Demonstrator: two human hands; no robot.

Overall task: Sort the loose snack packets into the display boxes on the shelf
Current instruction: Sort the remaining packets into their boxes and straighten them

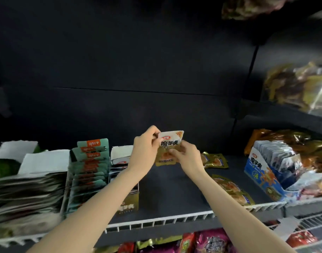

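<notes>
Above the middle of the dark shelf (pixel 167 189), both hands hold up a small stack of yellow-and-white foil snack packets (pixel 170 143). Left hand (pixel 145 148): fingers curled over the stack's top left corner, thumb hidden behind. Right hand (pixel 186 154): fingertips pinch the lower right edge. Both grips narrow, closed on the packets; neither touches the shelf.

Loose packets of the same yellow kind lie on the shelf: two just right of the right hand toward the back (pixel 214 160), several more under the right forearm near the white wire front rail (pixel 231 189).

Left side, toward the front edge: an open display box with yellow front (pixel 128 203), partly hidden by the left forearm. Beside it, a row of upright teal-and-orange packets in a box (pixel 90 167). Far left corner: stacked dark packets with white cardboard flaps (pixel 28 189), blurred.

Right end: blue-and-white cardboard display box (pixel 262 177) holding upright silver-blue packets, brown glossy bags (pixel 302 143) behind it. Lower tier below the rail: purple and red bags (pixel 211 241).
</notes>
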